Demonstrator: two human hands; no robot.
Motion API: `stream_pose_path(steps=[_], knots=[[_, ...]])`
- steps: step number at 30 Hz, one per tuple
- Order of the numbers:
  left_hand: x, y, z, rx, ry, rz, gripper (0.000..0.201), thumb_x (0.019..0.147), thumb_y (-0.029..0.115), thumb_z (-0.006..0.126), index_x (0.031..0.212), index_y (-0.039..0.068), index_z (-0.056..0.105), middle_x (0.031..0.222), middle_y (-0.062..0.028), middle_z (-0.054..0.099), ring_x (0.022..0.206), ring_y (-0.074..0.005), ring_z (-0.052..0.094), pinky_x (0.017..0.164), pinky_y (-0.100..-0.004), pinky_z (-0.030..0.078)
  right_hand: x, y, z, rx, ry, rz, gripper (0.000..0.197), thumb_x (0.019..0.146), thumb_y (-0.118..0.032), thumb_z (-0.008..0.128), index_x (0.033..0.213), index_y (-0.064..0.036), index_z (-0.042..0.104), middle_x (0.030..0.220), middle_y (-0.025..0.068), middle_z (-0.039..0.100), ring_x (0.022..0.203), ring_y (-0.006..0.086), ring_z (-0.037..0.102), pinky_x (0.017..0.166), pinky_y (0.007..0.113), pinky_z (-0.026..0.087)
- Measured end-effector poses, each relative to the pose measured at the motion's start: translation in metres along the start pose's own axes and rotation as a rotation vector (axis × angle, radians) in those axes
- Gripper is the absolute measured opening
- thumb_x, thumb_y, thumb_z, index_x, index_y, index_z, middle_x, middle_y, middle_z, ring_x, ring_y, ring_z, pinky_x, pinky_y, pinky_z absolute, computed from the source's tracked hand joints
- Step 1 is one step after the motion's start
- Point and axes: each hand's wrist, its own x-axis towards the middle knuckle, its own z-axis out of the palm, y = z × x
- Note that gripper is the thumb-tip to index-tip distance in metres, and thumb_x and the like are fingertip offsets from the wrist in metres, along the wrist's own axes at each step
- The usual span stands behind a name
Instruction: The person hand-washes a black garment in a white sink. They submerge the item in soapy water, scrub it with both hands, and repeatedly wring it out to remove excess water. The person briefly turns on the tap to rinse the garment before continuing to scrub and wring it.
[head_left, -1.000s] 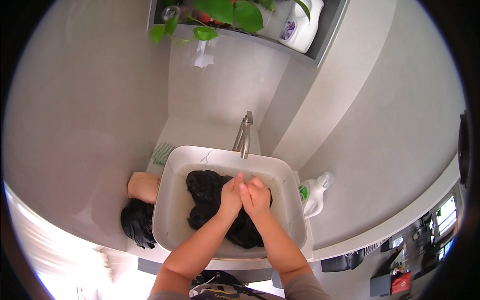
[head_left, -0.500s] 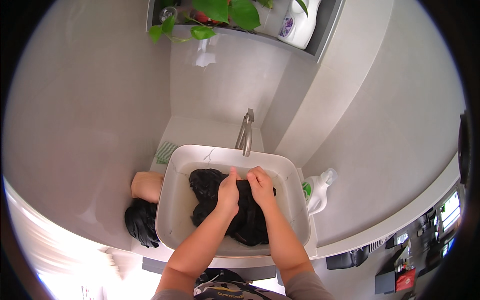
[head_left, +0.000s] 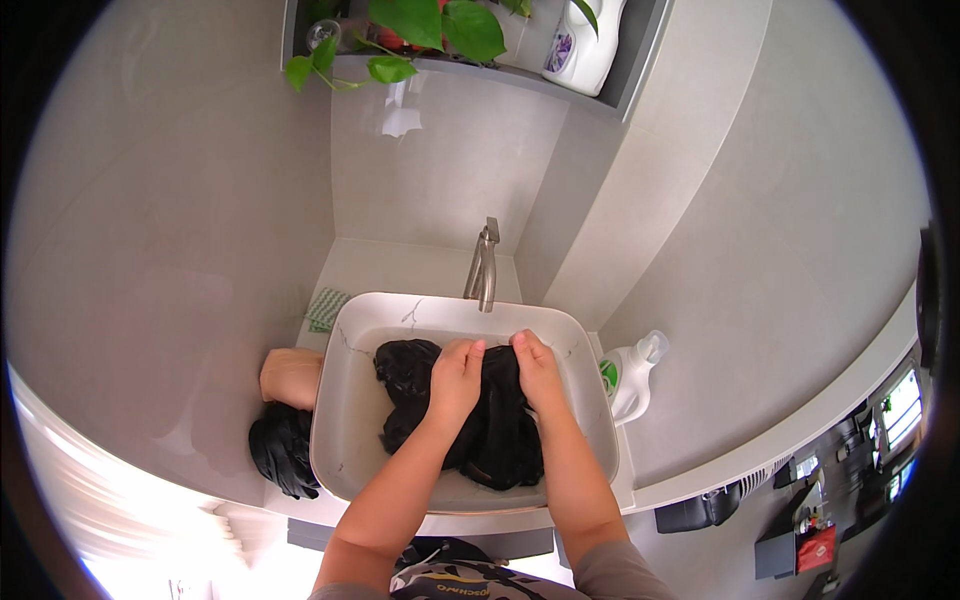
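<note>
A wet black garment (head_left: 420, 395) lies bunched in a white rectangular basin (head_left: 345, 400). My left hand (head_left: 457, 375) is closed on a fold of the garment near its middle. My right hand (head_left: 537, 368) grips the cloth just to the right, a little apart from the left hand. Both forearms reach in from the lower edge over the basin's front rim. A metal tap (head_left: 484, 266) stands at the basin's back edge, its spout above the cloth.
Left of the basin lie a tan cloth (head_left: 290, 375) and a black cloth (head_left: 282, 452). A green-patterned sponge (head_left: 325, 308) sits at the back left. A white bottle (head_left: 630, 372) stands on the right. A shelf above holds a leafy plant (head_left: 440, 25) and a white jug (head_left: 585, 45).
My hands, pressed together over the garment a second ago, have moved slightly apart and toward the tap, pushing the cloth with them.
</note>
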Motion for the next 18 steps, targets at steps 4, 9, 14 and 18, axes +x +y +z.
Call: stream_pose_path(steps=[4, 9, 14, 18], knots=[[-0.005, -0.006, 0.003, -0.484, -0.055, -0.551, 0.037, 0.096, 0.031, 0.051, 0.084, -0.002, 0.061, 0.075, -0.0101, 0.059, 0.07, -0.023, 0.054, 0.066, -0.0323, 0.043, -0.021, -0.033, 0.027, -0.316, -0.047, -0.419, 0.029, 0.087, -0.019, 0.061, 0.065, -0.0017, 0.052, 0.067, 0.0123, 0.05, 0.059, 0.0296, 0.052, 0.054, 0.037, 0.042], [-0.008, 0.022, 0.005, -0.672, 0.001, -0.742, 0.035, 0.096, 0.026, 0.051, 0.074, 0.001, 0.058, 0.074, -0.001, 0.055, 0.068, -0.0097, 0.047, 0.065, -0.0257, 0.04, -0.011, -0.03, 0.033, -0.531, 0.081, -0.419, 0.032, 0.089, -0.023, 0.058, 0.063, -0.004, 0.053, 0.066, 0.0125, 0.049, 0.057, 0.0326, 0.053, 0.05, 0.041, 0.042], [-0.006, 0.004, 0.003, -0.802, -0.031, -0.666, 0.032, 0.096, 0.027, 0.051, 0.074, 0.005, 0.058, 0.074, -0.0009, 0.056, 0.069, -0.0087, 0.048, 0.066, -0.0251, 0.04, -0.026, -0.043, 0.04, -0.503, -0.016, -0.546, 0.034, 0.089, -0.025, 0.057, 0.062, -0.0052, 0.053, 0.066, 0.0121, 0.049, 0.056, 0.033, 0.052, 0.05, 0.041, 0.042], [-0.008, 0.019, 0.006, -0.745, 0.007, -0.65, 0.029, 0.096, 0.026, 0.051, 0.074, 0.008, 0.057, 0.073, 0.0005, 0.055, 0.07, -0.0092, 0.05, 0.067, -0.0248, 0.041, -0.019, -0.03, 0.034, -0.523, 0.049, -0.38, 0.03, 0.088, -0.024, 0.057, 0.064, -0.0058, 0.055, 0.065, 0.0111, 0.049, 0.057, 0.0317, 0.053, 0.05, 0.041, 0.042]])
